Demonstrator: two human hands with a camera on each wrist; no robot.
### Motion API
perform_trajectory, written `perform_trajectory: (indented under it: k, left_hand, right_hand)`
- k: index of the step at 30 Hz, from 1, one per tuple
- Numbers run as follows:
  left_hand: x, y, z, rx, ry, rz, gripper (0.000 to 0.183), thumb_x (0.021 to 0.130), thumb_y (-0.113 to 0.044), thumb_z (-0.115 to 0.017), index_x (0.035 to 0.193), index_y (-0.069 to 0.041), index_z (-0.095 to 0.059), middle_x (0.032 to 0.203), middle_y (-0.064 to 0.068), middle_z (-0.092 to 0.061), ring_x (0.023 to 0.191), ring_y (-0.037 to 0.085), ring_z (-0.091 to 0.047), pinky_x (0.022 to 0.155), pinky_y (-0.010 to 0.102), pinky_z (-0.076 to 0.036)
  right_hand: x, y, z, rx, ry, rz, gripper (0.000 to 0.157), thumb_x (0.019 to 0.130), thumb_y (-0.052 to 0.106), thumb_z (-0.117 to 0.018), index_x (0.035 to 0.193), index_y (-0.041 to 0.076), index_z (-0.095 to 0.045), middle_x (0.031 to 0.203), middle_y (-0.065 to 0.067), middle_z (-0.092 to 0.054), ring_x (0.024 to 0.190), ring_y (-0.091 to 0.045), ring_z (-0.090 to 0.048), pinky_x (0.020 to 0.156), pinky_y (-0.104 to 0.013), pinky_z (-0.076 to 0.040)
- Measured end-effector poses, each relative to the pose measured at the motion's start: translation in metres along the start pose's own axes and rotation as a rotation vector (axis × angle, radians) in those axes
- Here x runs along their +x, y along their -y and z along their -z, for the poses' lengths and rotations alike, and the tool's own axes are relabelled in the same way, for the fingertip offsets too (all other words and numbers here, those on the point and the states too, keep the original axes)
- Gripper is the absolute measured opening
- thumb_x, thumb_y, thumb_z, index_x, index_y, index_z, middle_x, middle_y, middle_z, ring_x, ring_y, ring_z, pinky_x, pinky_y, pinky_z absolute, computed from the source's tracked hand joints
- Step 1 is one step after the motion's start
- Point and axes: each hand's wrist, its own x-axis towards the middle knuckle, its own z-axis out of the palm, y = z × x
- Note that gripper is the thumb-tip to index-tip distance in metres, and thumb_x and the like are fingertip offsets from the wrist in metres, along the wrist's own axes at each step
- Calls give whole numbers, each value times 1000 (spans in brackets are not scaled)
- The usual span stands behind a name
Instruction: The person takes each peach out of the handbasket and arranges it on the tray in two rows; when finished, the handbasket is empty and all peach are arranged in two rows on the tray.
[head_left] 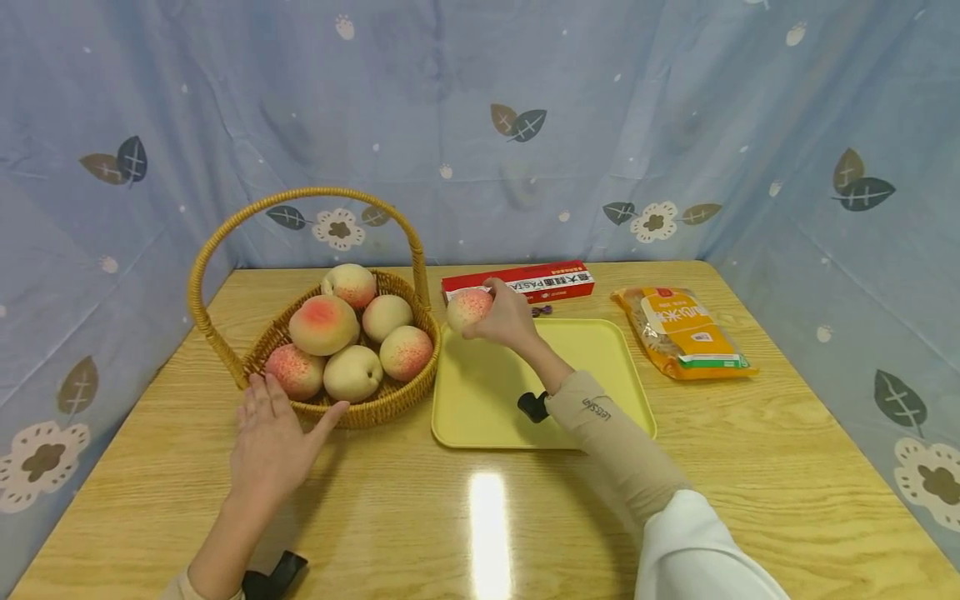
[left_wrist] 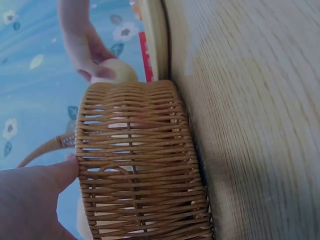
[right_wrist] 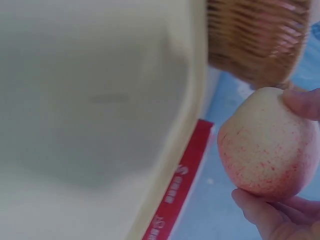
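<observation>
My right hand (head_left: 508,318) holds a speckled pink-and-cream peach (head_left: 469,310) above the left back part of the yellow tray (head_left: 480,417). In the right wrist view the thumb and fingers grip that peach (right_wrist: 267,145) from opposite sides. My left hand (head_left: 270,437) rests at the front left rim of the wicker basket (head_left: 397,406), fingers extended and thumb spread. The left wrist view has the thumb against the basket's woven side (left_wrist: 135,165). Inside the basket lie several peaches, among them a large red-topped one (head_left: 324,325) and a pale one (head_left: 352,373).
A red pasta box (head_left: 555,283) lies behind the tray, with a small purple item (head_left: 542,311) in front of it. To the tray's right is an orange bag of noodles (head_left: 684,332). The basket's tall arched handle (head_left: 307,193) rises over the peaches. A patterned curtain hangs behind the table.
</observation>
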Motion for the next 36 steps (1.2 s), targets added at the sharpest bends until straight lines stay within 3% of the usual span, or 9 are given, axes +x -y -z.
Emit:
perform_trajectory:
  k: [5, 11, 25, 31, 36]
  left_hand:
    - [0, 0, -1, 1, -4, 0, 112, 94, -68, -40, 142, 23, 4, 147, 46, 5, 137, 59, -1, 111, 64, -8]
    - [0, 0, -2, 7, 1, 3, 112, 94, -68, -39, 142, 23, 5, 147, 46, 5, 137, 59, -2, 110, 64, -10]
    - [0, -2, 0, 17, -12, 10, 112, 94, -68, -40, 142, 24, 2, 146, 47, 3, 136, 60, -4, 110, 64, -11]
    - [1, -1, 1, 18, -24, 6, 112, 94, -68, -40, 142, 24, 1, 147, 46, 2, 136, 60, -5, 111, 64, -11]
    - [1, -3, 1, 23, -17, 10, 112, 94, -68, -39, 142, 24, 2, 147, 46, 2, 137, 60, -5, 111, 64, -11]
  right_hand:
    - [11, -6, -9, -96, 59, 1, 71, 65, 16, -84, 129, 0, -59, 116, -18, -65, 107, -35, -58, 84, -45, -52]
    - [18, -14, -20, -109, 90, 22, 65, 65, 10, -84, 125, 0, -62, 111, -17, -66, 100, -32, -61, 81, -41, -54]
    - [22, -14, -31, -196, 153, 152, 83, 67, -1, -85, 141, -3, -46, 133, -18, -56, 119, -33, -55, 97, -43, -48]
    - [19, -10, -27, -243, 209, 170, 91, 70, 5, -86, 146, -2, -38, 144, -21, -45, 129, -36, -46, 102, -46, -43]
    - [15, 6, -10, -283, 241, 186, 84, 80, 20, -81, 147, -5, -36, 151, -23, -35, 137, -38, -37, 108, -47, -36]
